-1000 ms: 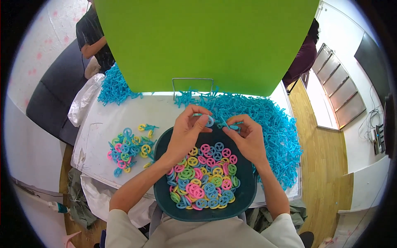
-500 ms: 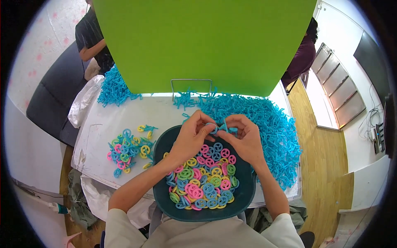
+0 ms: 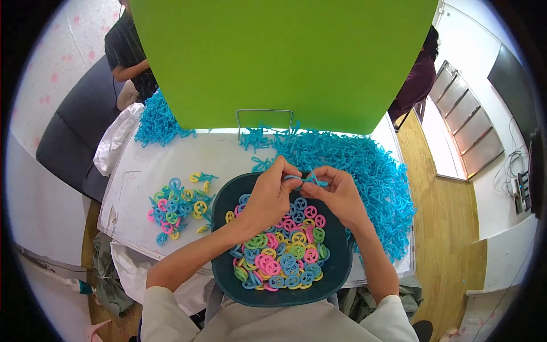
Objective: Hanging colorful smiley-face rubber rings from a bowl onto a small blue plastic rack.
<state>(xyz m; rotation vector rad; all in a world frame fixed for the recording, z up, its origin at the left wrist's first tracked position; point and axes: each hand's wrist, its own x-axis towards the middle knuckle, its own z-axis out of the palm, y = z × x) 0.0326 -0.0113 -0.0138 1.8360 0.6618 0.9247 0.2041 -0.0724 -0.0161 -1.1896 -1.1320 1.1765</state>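
Observation:
Above the far rim of a dark green basin (image 3: 340, 251), my two hands meet at the fingertips. My left hand (image 3: 270, 192) pinches a small light-blue plastic wheel (image 3: 292, 177), seen nearly edge-on. A blue branched plastic stick (image 3: 321, 183) is pinched by my right hand (image 3: 337, 197), its end against the wheel. My fingers hide the exact join. Below them the basin holds many small spoked wheels (image 3: 272, 266) in pink, yellow, green and blue. On the table at left lies a small pile of wheels with blue sticks attached (image 3: 171, 209).
A large heap of blue sticks (image 3: 370, 188) covers the table's right side; another heap (image 3: 158, 121) sits far left. A green panel (image 3: 279, 62) stands across the back, with a metal wire stand (image 3: 264, 110) before it. Two people (image 3: 126, 51) are partly visible behind the panel.
The wheel has tilted from showing its round face to nearly edge-on. My left hand has turned and my fingertips have come closer around the two pieces, slightly lower.

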